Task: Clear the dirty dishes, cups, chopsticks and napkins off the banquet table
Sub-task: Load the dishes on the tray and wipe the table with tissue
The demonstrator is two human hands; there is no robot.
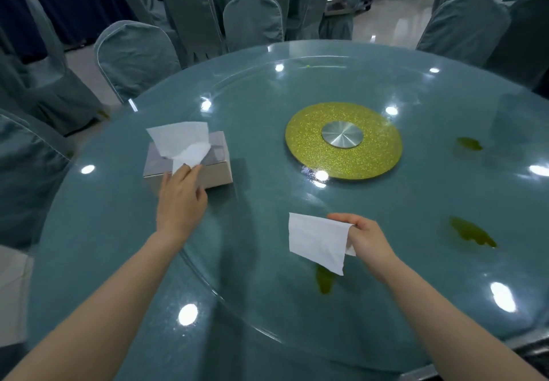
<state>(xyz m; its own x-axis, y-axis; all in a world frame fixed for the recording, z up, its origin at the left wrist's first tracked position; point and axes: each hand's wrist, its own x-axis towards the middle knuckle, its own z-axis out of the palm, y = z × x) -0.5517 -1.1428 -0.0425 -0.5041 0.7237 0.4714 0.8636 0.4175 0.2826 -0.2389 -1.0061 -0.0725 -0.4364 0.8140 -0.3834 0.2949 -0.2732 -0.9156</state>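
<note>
Banquet hall: covered chairs, round tables

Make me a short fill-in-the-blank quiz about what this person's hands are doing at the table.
1. The left hand pinches a tissue sticking out of the ____ on the glass table.
2. The right hand holds a loose white tissue above a ____ coloured spill.
3. The gold disc has a ____ metal hub at its middle.

Missing words: tissue box; green; silver
</note>
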